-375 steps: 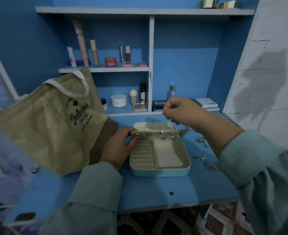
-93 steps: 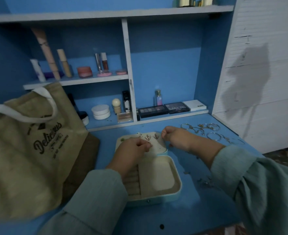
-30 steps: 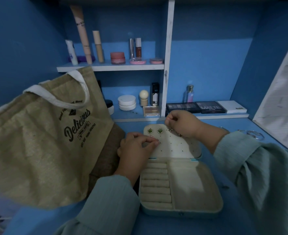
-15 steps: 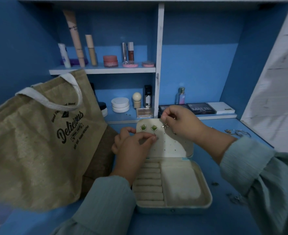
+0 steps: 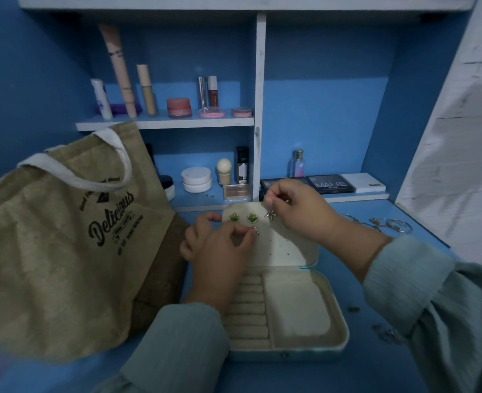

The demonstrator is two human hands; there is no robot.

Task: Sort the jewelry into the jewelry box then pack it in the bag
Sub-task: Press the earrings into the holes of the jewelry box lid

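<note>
The cream jewelry box (image 5: 299, 343) lies open on the blue desk, its perforated lid panel (image 5: 286, 245) tilted up. Two green square earrings (image 5: 241, 218) sit in the panel's top row. My left hand (image 5: 220, 245) pinches a small silver earring (image 5: 255, 230) against the panel just below them. My right hand (image 5: 296, 211) reaches over the lid's top edge and pinches a star-shaped earring (image 5: 271, 215) at the panel. The tan tote bag (image 5: 64, 251) stands at the left.
Hoop earrings (image 5: 387, 224) lie on the desk at the right, and small loose pieces (image 5: 384, 333) lie by my right sleeve. Cosmetics (image 5: 177, 106) fill the shelves behind, with palettes (image 5: 330, 184) on the low ledge. A white wall rises at the right.
Both hands have stayed at the lid panel; the star earring has dropped slightly in my right hand's pinch. The camera moved a little closer.
</note>
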